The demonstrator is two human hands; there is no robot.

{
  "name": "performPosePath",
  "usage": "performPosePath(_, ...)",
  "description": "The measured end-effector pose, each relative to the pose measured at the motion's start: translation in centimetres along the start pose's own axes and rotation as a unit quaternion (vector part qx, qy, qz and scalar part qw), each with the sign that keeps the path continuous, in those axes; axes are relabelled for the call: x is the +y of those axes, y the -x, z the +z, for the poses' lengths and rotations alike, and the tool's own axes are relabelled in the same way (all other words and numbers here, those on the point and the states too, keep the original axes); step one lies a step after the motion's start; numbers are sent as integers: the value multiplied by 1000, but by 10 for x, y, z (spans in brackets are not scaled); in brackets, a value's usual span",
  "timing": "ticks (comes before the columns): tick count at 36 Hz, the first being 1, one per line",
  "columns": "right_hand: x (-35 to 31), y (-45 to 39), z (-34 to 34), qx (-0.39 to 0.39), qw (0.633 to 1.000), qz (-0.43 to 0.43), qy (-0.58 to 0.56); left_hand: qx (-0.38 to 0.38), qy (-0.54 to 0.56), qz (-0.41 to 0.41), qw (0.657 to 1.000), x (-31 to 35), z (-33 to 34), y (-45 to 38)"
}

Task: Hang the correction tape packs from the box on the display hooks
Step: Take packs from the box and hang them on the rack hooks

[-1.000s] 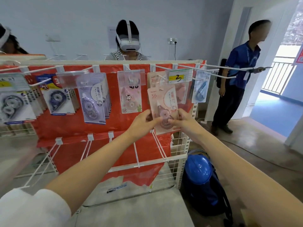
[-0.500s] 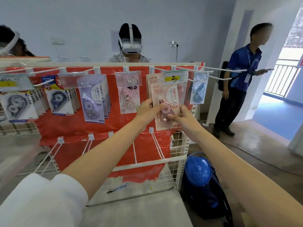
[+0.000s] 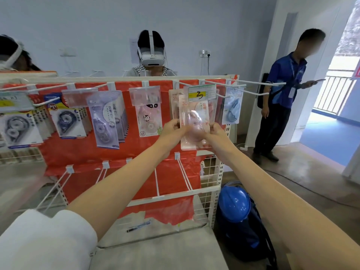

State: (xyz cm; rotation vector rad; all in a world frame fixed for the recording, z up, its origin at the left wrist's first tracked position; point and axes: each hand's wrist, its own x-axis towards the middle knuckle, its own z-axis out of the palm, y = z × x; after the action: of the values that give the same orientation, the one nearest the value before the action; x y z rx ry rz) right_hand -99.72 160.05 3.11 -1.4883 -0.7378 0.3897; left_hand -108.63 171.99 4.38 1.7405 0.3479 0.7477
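Observation:
A pink correction tape pack (image 3: 195, 121) is held up in front of the red display rack (image 3: 81, 152), just below a price tag marked "3" (image 3: 201, 94). My left hand (image 3: 173, 131) pinches the pack's left edge. My right hand (image 3: 216, 133) pinches its right edge. The pack's top reaches the tag and the hook behind it; whether it sits on the hook is hidden. More pink packs hang behind it. The box is out of view.
Purple (image 3: 105, 121), white panda (image 3: 149, 119), blue (image 3: 232, 108) and dark packs (image 3: 66, 119) hang on neighbouring hooks. Bare white hooks (image 3: 255, 82) jut out at upper right and along the lower row. A blue helmet (image 3: 234, 203) lies on a bag. Three people stand behind and beside the rack.
Both hands have lifted the pink pack from the lower middle of the rack up to the hook under the tag marked "3".

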Motion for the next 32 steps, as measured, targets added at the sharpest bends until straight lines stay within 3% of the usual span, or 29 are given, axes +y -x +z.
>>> performPosePath(8, 8, -13, 3, 4, 999, 0, 46, -42, -141, 34, 989, -22, -18, 0)
performPosePath(15, 18, -37, 17, 11, 997, 18, 70, -97, -214, 4, 972, -45, -40, -4)
performPosePath(21, 25, -66, 31, 31, 994, 20, 104, -135, -329, 25, 934, -62, -62, -16)
performPosePath(32, 20, -112, 54, 69, 979, 11, 193, -187, -353, 86, 913, -76, -82, -48)
